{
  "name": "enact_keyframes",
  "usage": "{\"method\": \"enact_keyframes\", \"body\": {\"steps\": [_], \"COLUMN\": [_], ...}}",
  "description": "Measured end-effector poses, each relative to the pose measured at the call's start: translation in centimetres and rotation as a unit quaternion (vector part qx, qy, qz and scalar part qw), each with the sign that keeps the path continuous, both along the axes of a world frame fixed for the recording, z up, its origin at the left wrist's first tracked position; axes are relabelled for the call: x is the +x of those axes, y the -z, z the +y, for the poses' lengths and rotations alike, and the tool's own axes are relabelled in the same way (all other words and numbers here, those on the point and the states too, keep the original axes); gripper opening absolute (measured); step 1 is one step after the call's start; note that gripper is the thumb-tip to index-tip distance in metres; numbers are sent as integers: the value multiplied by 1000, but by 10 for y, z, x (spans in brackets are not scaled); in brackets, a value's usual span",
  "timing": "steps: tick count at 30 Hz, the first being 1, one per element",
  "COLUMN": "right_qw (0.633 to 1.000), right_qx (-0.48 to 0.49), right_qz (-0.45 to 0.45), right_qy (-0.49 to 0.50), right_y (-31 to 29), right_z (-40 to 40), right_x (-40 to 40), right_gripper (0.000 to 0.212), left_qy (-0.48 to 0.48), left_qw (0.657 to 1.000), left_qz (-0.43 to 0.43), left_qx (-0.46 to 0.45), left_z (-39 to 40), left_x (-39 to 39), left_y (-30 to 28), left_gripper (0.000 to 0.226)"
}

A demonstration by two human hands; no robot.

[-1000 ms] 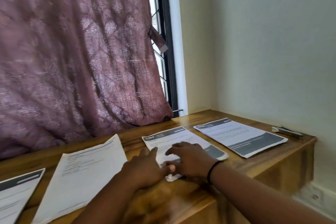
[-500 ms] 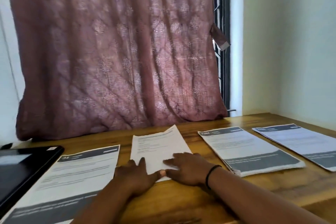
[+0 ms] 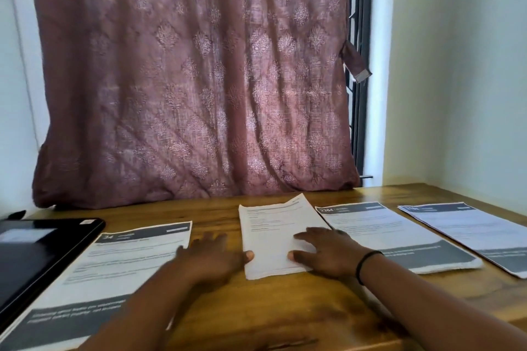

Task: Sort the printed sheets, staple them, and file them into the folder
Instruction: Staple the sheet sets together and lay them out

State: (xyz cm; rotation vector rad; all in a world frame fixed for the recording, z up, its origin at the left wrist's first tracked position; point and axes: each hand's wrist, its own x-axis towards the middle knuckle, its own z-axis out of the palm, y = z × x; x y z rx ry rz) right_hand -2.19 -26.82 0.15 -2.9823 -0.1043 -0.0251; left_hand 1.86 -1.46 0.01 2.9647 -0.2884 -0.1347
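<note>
Head view: four paper sets lie across a wooden table (image 3: 256,308) — sorting appears to be in hand. The right hand (image 3: 328,253) rests flat, fingers spread, on the plain middle stack (image 3: 273,234); the left hand (image 3: 211,256), blurred, fingers loosely spread, touches its left edge w/ the thumb. A dark folder (image 3: 37,253) sits far left. Next, probably: square the stack — no stapler in view.
</note>
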Motion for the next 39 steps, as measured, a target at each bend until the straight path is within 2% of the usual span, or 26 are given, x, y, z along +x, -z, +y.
{"method": "enact_keyframes", "body": {"steps": [3, 8, 14, 17, 24, 32, 35, 39], "right_qw": [998, 991, 963, 950, 973, 984, 985, 990], "right_qx": [-27, -19, 27, -32, -52, -31, -39, -67], "right_qz": [-44, -28, 9, 12, 11, 2, 0, 7], "right_qy": [-34, -126, -267, -311, -225, -178, -170, -124], "right_y": [-2, -2, 7, 15, 13, 17, 17, 4], "right_z": [34, 116, 212, 227, 180, 161, 157, 120], "right_x": [8, 12, -6, -18, 13, 31, 29, 22], "right_gripper": [73, 77, 82, 81, 71, 64, 77, 104], "left_qy": [-90, -222, -223, -207, -176, -92, -87, -56], "left_qw": [995, 974, 975, 978, 981, 995, 996, 998], "left_qz": [-23, 23, 7, -11, -61, -16, -3, 34], "left_qx": [33, 44, 1, -30, -57, -34, -16, -8], "left_z": [67, 158, 179, 170, 136, 119, 123, 122], "left_x": [2, -21, -46, -47, -12, 10, 3, -17], "left_y": [-3, 3, 8, 8, 10, 10, 11, 6], "left_gripper": [115, 107, 105, 99, 83, 72, 87, 130]}}
